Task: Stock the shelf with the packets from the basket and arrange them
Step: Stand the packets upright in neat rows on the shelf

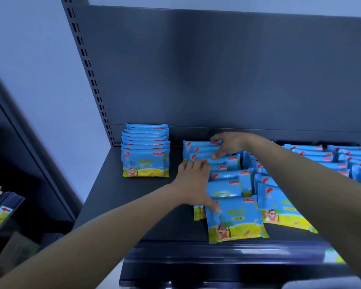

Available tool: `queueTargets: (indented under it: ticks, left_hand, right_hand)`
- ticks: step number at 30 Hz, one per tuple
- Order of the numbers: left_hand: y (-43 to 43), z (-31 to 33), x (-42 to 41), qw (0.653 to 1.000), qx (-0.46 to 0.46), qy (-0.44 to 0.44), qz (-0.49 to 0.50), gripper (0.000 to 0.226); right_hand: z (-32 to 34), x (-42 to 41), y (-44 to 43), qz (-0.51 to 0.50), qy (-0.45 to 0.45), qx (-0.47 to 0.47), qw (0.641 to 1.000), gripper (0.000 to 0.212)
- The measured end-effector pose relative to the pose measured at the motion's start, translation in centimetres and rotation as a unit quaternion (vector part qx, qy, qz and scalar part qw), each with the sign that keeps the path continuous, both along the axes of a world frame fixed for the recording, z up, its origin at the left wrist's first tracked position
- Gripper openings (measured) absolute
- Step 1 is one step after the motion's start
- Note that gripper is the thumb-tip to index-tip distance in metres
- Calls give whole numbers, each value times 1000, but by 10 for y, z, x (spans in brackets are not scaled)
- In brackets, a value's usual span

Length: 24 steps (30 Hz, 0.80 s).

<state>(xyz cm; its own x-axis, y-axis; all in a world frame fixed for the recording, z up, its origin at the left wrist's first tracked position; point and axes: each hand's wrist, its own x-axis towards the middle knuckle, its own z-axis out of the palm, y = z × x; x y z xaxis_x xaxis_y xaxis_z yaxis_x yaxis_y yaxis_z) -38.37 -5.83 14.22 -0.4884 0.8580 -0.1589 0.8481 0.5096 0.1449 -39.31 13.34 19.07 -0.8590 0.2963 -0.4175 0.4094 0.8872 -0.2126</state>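
Shelf (133,205) mostly stocked: neat stack (145,161) centre-left, rows (342,159) at right edge. Middle row (227,180) loose, front packet (236,222) askew. Left hand (194,182) curls over its tops, thumb on the front packet; right hand (229,144) pinches rear packets (200,146).

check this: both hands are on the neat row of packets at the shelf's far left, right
No. The head view shows the left hand and right hand on the loose second row of packets; the neat far-left row sits untouched.

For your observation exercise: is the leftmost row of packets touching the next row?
No, bare shelf shows between the leftmost row and the second row.
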Motion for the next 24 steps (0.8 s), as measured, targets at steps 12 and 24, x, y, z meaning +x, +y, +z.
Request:
queueTargets:
  ticks: [12, 24]
  left_hand:
    - [22, 10, 5, 997, -33, -34, 67, 111]
    - [25, -3, 23, 996, -7, -27, 79, 131]
  right_hand:
    - [-10, -30, 11, 45, -65, -35, 996, 68]
    - [-8, -37, 10, 81, -128, -59, 987, 65]
